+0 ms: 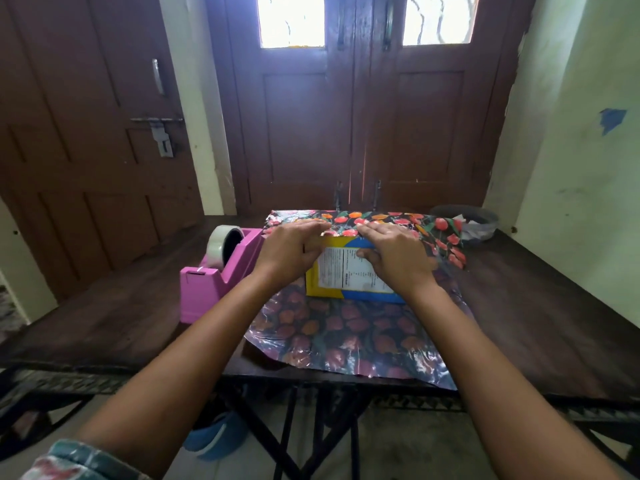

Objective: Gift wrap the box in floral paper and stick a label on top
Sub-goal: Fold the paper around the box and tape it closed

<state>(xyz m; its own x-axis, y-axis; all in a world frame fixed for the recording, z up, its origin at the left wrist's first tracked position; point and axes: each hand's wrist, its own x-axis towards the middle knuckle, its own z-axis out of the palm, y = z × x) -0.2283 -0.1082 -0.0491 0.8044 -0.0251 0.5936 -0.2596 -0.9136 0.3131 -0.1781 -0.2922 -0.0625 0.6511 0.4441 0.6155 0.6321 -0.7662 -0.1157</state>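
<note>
Item 1. Box [346, 280]: yellow and blue carton with a white printed panel facing up. It lies at the middle of the tabletop [536, 306], resting on the wrapping sheet.

Item 2. Floral paper [346, 337]: glossy sheet with red and orange flowers on black. The near part is spread flat under the box and reaches the tabletop's near edge, showing its duller side. The far part is drawn up and folded toward the viewer over the far portion of the box, bright side up. The near half of the box is uncovered.

Item 3. Left hand [291, 247]: at the left end of the folded edge, fingers laid over the paper and thumb below, pinching the paper against the box.

Item 4. Right hand [394, 254]: at the right end of the same edge, fingers nearly flat on top of the paper and thumb on the white panel, pinching the paper edge.

Item 5. Tape dispenser [221, 278]: pink, just left of the sheet, carrying a roll of clear tape [221, 245].

Item 6. Bowl [474, 221]: dark, at the far right of the tabletop, holding pale scraps; what they are is unclear.

Item 7. Doors [363, 116]: brown wood with two lit panes, beyond the tabletop.
</note>
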